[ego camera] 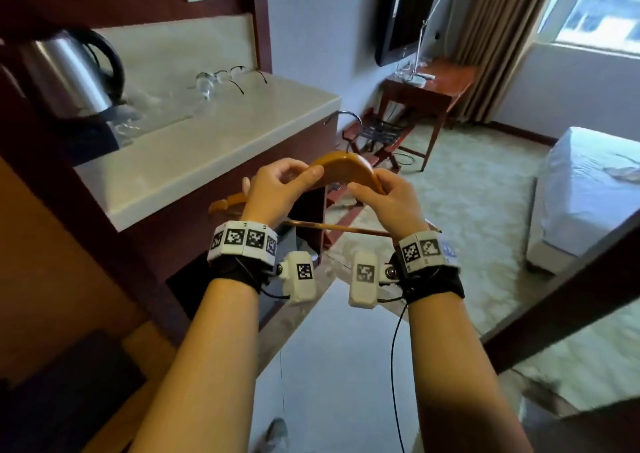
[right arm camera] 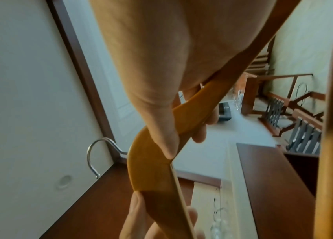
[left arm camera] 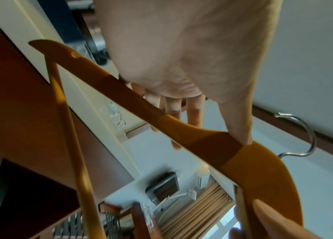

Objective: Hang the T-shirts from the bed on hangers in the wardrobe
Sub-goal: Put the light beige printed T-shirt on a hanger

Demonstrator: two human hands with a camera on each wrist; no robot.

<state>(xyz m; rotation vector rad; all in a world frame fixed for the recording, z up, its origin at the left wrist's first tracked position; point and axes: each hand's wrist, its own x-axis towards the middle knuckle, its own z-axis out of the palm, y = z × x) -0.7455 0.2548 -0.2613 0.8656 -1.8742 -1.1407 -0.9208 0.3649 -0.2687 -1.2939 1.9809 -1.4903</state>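
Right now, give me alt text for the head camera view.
Both hands, left hand and right hand, grip a wooden hanger at chest height, beside a counter with a kettle; a white bed lies right.

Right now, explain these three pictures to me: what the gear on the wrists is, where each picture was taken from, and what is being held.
No machine here: a person works with bare hands. The large picture comes from a head-worn camera; the other two come from small cameras strapped to each wrist, on the bands with black-and-white squares.

The left hand and right hand both grip one wooden hanger by its shoulders, its metal hook pointing away.

On the white counter stand a kettle and eyeglasses. The bed is at right.
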